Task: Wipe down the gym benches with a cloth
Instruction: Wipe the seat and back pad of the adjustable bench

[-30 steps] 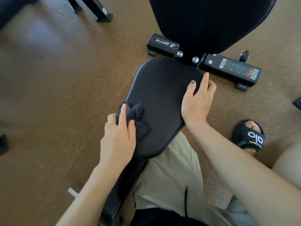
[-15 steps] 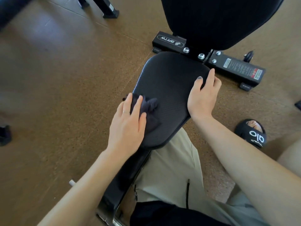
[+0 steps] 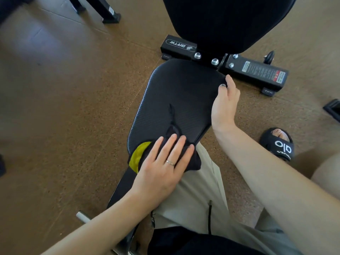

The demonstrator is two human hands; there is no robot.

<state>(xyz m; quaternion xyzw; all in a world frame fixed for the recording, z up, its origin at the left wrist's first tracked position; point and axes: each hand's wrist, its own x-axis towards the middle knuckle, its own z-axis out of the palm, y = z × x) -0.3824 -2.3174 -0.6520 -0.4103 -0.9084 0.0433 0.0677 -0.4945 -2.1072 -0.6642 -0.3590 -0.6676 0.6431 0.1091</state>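
Observation:
The black padded bench seat (image 3: 180,96) lies in front of me, with the upright black backrest (image 3: 224,21) beyond it. My left hand (image 3: 163,166) presses flat on a dark cloth (image 3: 191,161) at the near end of the seat. A yellow patch (image 3: 137,156) shows beside the hand, at the cloth's left edge. A thin tail of the cloth trails forward over the pad. My right hand (image 3: 223,105) rests on the seat's right edge, fingers along the side, thumb on top.
The bench's black metal base bar (image 3: 253,72) with bolts and a warning label crosses the brown floor behind the seat. Another black frame leg (image 3: 108,13) stands at top left. My beige shorts (image 3: 198,197) and a black sandal (image 3: 279,146) are at the right.
My left hand slid the cloth from the seat's left middle back toward me to the near end, and the yellow patch came into view. The right hand stayed on the right edge.

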